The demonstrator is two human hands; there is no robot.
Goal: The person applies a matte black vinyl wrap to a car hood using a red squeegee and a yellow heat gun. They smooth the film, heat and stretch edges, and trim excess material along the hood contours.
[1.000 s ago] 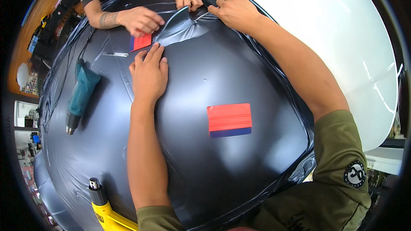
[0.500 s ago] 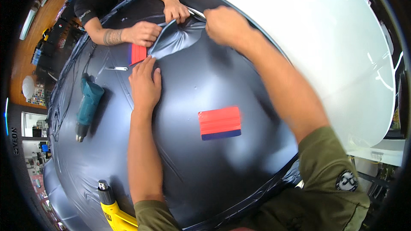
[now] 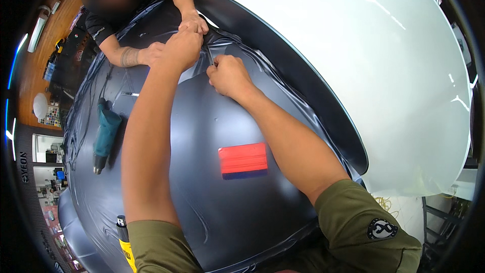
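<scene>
A satin dark grey film [image 3: 194, 136] covers the broad curved panel under my arms. My left hand [image 3: 183, 49] is closed at the far end, against the co-worker's hands, with a lifted fold of film by its fingers; its fingertips are hidden. Just right of it, my right hand [image 3: 230, 75] grips a slim silver knife [image 3: 210, 55], pointed away from me over the wrinkled film. The co-worker's hands [image 3: 194, 20] are closed at the film's far edge. A red squeegee [image 3: 243, 160] with a dark blue edge lies nearer, between my forearms.
A teal heat gun [image 3: 106, 134] lies on the film to the left. A yellow heat gun [image 3: 127, 250] is partly hidden by my left sleeve. Another slim silver knife [image 3: 130, 94] rests beyond them. A large white panel [image 3: 404, 96] fills the right side.
My left hand has gone from flat on the film up to the co-worker's hands and closed. The right hand has come nearer and left with the knife. The raised flap is now mostly hidden.
</scene>
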